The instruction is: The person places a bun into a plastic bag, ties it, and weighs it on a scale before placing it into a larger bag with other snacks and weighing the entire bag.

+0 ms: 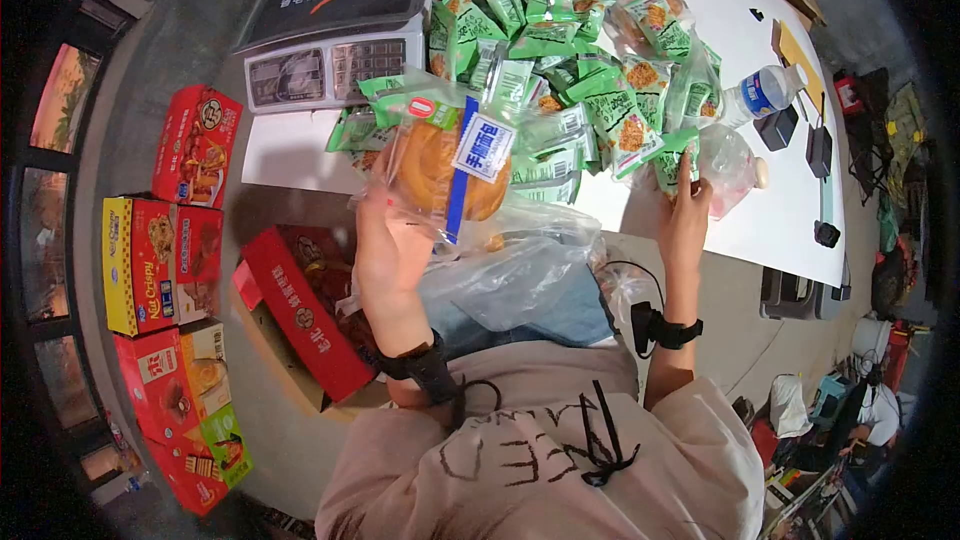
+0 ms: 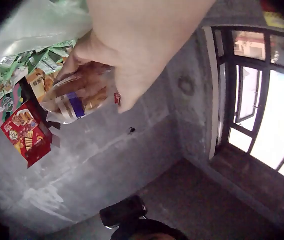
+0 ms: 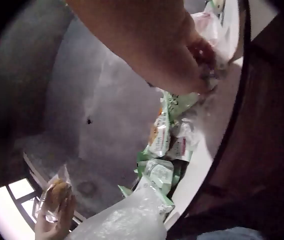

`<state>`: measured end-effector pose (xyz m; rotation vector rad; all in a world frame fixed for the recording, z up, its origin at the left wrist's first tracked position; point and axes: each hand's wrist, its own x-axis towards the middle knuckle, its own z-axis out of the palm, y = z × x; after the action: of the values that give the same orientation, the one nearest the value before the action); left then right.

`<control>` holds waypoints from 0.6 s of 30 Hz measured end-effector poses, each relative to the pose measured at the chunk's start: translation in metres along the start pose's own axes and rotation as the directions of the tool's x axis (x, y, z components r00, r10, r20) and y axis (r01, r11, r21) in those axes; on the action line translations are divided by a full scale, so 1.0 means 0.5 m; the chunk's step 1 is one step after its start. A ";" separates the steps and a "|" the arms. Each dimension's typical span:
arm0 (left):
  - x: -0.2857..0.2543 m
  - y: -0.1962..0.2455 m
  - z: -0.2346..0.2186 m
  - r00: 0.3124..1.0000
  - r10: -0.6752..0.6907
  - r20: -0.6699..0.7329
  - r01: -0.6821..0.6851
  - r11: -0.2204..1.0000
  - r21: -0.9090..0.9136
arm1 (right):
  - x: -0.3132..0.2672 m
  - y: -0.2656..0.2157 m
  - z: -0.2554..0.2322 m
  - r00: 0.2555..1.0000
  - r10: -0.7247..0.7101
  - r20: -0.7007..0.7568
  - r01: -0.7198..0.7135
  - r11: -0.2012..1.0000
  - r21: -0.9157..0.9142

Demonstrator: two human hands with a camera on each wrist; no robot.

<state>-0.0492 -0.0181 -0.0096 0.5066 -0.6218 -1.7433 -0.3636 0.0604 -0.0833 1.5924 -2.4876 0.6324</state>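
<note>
My left hand (image 1: 388, 245) grips a round bread roll (image 1: 430, 175) in a clear wrapper with a blue stripe and white label, raised in front of the pile. The same wrapped bread (image 2: 84, 95) shows between thumb and fingers in the left wrist view. At the table's near edge, my right hand (image 1: 685, 220) pinches a small green snack packet (image 1: 670, 168), index finger lying over it. In the right wrist view the fingertips are blurred and partly hidden. Many similar green packets (image 1: 545, 70) are heaped on the white table (image 1: 740, 230). Beneath the left hand hangs a clear plastic bag (image 1: 500, 270).
A scale (image 1: 335, 70) with a black top stands at the back left. Near my right hand lie a water bottle (image 1: 765, 95) and a clear pouch (image 1: 735, 172). An open red carton (image 1: 305, 315) sits left of my lap, with snack boxes (image 1: 165, 265) stacked beyond it.
</note>
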 end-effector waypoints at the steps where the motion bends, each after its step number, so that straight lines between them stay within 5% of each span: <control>1: -0.001 -0.003 -0.003 1.000 0.004 0.007 -0.004 1.000 -0.004 | 0.007 0.002 0.000 0.998 -0.057 0.004 0.057 0.998 0.034; 5: 0.000 -0.009 0.000 1.000 -0.011 0.004 0.011 1.000 -0.003 | 0.042 0.013 0.036 0.973 -0.232 -0.014 0.232 0.973 0.015; 13: -0.010 -0.004 0.011 1.000 -0.008 0.019 0.006 0.997 0.071 | 0.064 0.012 0.057 0.969 -0.243 -0.036 0.241 0.969 -0.049; 18: -0.012 -0.002 0.013 0.999 -0.002 -0.035 0.008 0.985 0.173 | 0.018 -0.024 0.004 0.994 -0.078 -0.081 0.079 0.997 0.000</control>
<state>-0.0523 -0.0110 -0.0049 0.6586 -0.7517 -1.6900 -0.3566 0.0477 -0.0790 1.6229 -2.3554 0.6766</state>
